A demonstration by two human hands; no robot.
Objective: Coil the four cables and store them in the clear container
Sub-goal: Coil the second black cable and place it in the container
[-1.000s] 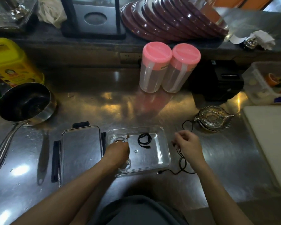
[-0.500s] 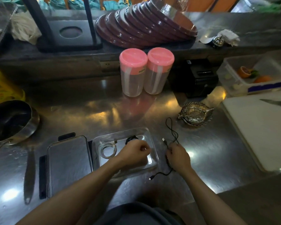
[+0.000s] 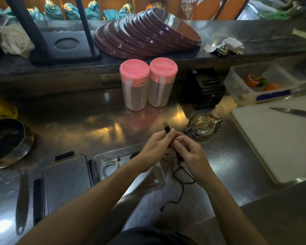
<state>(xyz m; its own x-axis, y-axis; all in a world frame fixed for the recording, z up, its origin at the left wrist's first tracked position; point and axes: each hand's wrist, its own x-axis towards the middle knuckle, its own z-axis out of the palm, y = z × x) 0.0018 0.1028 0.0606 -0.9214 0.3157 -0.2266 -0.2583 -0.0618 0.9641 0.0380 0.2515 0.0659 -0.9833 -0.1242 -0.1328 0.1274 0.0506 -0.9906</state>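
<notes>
Two hands (image 3: 173,151), one black cable (image 3: 179,175)

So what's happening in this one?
A person is tidying cables at a steel counter. The left hand pinches the USB plug end of a thin black cable, and the right hand grips it just below; the rest trails loose down to the counter, not yet coiled. The clear container sits open under the left forearm with a whitish coiled cable inside, its lid lying alongside to the left.
</notes>
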